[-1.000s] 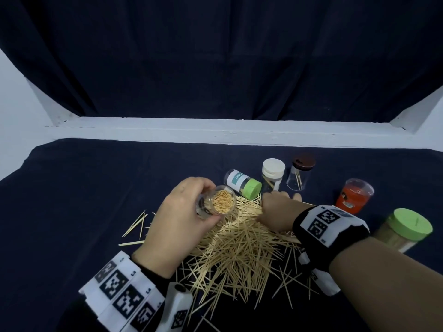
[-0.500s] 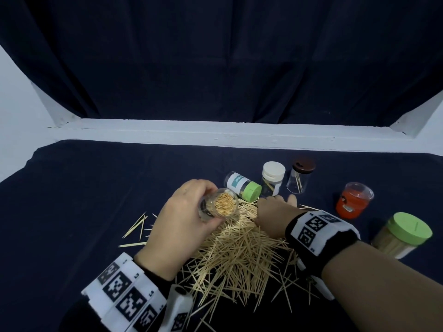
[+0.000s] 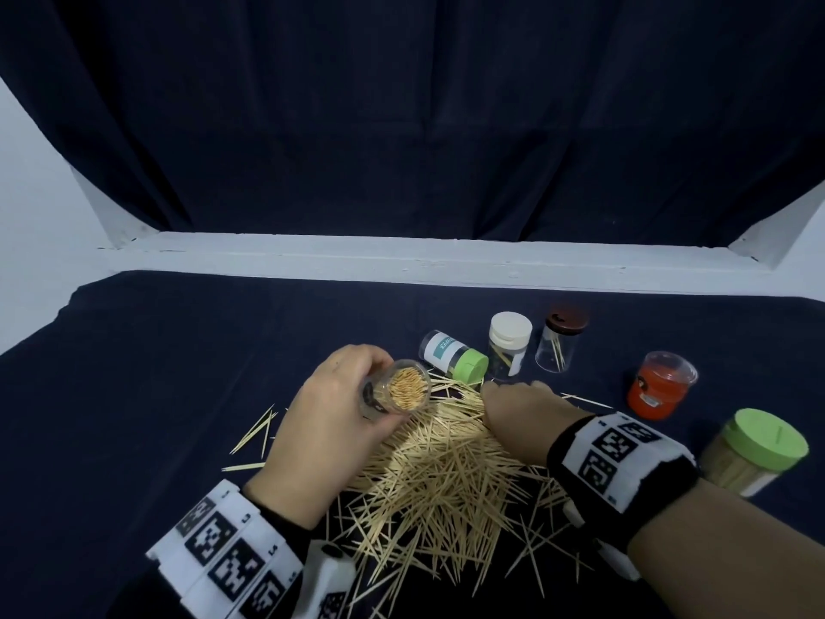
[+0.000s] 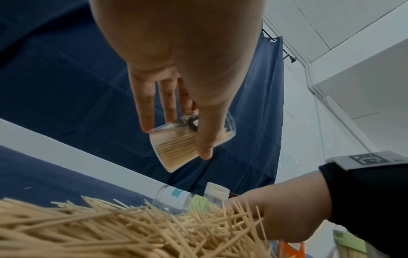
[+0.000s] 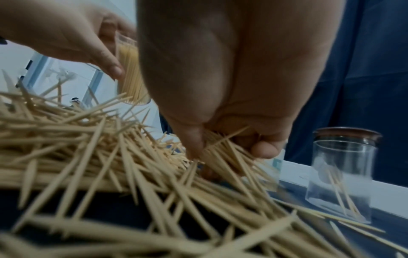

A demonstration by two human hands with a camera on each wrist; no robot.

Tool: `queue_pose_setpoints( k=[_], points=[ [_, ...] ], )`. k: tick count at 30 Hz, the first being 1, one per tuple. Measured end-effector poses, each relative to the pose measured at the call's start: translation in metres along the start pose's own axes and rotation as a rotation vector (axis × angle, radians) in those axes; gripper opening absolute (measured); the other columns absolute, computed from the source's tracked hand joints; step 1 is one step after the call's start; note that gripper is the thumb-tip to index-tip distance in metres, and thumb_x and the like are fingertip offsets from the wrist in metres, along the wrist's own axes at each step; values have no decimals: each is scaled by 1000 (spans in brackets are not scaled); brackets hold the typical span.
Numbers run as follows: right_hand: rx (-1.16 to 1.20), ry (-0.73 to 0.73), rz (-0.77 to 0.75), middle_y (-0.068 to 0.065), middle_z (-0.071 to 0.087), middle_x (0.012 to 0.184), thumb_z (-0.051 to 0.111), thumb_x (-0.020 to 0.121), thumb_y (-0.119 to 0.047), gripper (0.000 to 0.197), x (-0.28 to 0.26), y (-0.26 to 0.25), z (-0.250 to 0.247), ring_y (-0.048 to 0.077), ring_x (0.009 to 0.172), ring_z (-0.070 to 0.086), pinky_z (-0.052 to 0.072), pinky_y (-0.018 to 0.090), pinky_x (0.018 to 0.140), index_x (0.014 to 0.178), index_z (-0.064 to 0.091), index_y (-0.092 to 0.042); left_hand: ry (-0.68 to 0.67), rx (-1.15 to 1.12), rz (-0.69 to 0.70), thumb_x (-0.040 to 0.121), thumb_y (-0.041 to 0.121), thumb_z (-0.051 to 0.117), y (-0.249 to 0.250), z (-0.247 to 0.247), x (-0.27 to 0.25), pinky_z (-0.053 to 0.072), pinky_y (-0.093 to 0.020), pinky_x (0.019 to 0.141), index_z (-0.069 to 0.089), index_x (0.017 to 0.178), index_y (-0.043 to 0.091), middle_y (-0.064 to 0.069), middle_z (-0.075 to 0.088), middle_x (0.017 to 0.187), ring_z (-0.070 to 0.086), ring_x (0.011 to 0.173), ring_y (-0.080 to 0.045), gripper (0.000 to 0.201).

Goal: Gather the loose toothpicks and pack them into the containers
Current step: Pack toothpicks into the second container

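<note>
— Where are the toothpicks (image 3: pixel 446 475)?

— Piled at lower centre of the tabletop (image 3: pixel 178 350). The left hand (image 3: pixel 321 431) clamps a nearly full jar (image 3: pixel 395 390); the right hand (image 3: pixel 518 417) pinches a bunch.

— Is that pinch visible from the head?

— No, only from the right wrist. Bare cloth lies left.

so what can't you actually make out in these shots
- Right hand fingers: hidden by its own back in the head view; how many loose wooden toothpicks they pinch is blurred in the right wrist view.
- Label on the lying green-capped clear jar: too small.
- Open clear plastic jar in the left hand: partly covered by fingers.
</note>
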State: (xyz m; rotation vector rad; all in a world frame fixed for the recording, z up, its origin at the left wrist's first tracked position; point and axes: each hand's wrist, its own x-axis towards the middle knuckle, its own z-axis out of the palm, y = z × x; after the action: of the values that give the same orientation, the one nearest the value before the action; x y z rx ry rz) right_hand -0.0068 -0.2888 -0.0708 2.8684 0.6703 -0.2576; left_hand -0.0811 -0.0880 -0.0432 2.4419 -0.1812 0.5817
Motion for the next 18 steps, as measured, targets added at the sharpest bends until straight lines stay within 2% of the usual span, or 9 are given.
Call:
queue_pose_setpoints(
  k=[3, 6, 8, 10, 13, 15, 16, 18],
  points=[
    [60, 58, -24, 6, 59, 112, 37, 97, -12, 13, -4, 8, 1, 26, 102, 55, 34, 37, 85, 109, 43, -14, -20, 10, -39, 64, 27, 86, 0, 0, 1, 49, -27, 80, 59, 99, 25, 16, 56, 96, 54, 92, -4, 44],
    [115, 122, -49, -1, 58, 99, 37, 99, -13, 6, -9, 13, -3, 22, 93, 54, 35, 38, 89, 98, 37, -19, -34, 24, -56, 64, 27, 86, -1, 0, 1, 48, -25, 79, 58, 97, 27, 17, 55, 95, 54, 91, -3, 44],
    [124, 158, -49, -10, 47, 80, 33, 102, -18, 10, -14, 16, -8, 17, 77, 48, 33, 41, 94, 92, 32, -21, -47, 32, -65, 64, 26, 86, -1, 0, 2, 47, -23, 77, 57, 96, 28, 18, 54, 93, 54, 90, -2, 43],
    [126, 191, -39, -11, 36, 68, 30, 103, -23, 13, -21, 16, -19, 14, 67, 41, 31, 40, 94, 91, 30, -21, -58, 40, -78, 64, 26, 85, -1, 0, 2, 47, -22, 75, 56, 94, 30, 18, 53, 91, 53, 88, -2, 42],
    [200, 243, -63, -10, 33, 67, 28, 104, -27, 17, -34, 12, -38, 13, 71, 43, 30, 31, 82, 90, 31, -20, -76, 49, -94, 65, 28, 84, -1, 1, 3, 47, -23, 73, 55, 92, 31, 17, 54, 90, 53, 86, -2, 40],
    [248, 284, -123, -11, 31, 68, 30, 104, -29, 16, -39, 4, -48, 7, 63, 37, 25, 28, 69, 90, 29, -21, -85, 52, -98, 66, 27, 84, 1, 1, 3, 48, -25, 73, 55, 91, 30, 16, 54, 90, 54, 86, -2, 38],
    [276, 296, -152, -11, 32, 70, 31, 103, -29, 15, -40, -1, -51, 7, 60, 35, 24, 27, 65, 91, 28, -23, -86, 51, -98, 67, 26, 83, 2, 1, 3, 48, -25, 72, 55, 90, 30, 17, 53, 89, 54, 85, -2, 37],
    [295, 312, -195, -10, 37, 77, 34, 102, -24, 12, -40, -12, -53, 11, 66, 37, 23, 27, 63, 93, 28, -24, -83, 51, -90, 67, 25, 83, 3, 1, 3, 48, -25, 72, 53, 89, 31, 18, 52, 88, 53, 85, -2, 37]
  ],
)
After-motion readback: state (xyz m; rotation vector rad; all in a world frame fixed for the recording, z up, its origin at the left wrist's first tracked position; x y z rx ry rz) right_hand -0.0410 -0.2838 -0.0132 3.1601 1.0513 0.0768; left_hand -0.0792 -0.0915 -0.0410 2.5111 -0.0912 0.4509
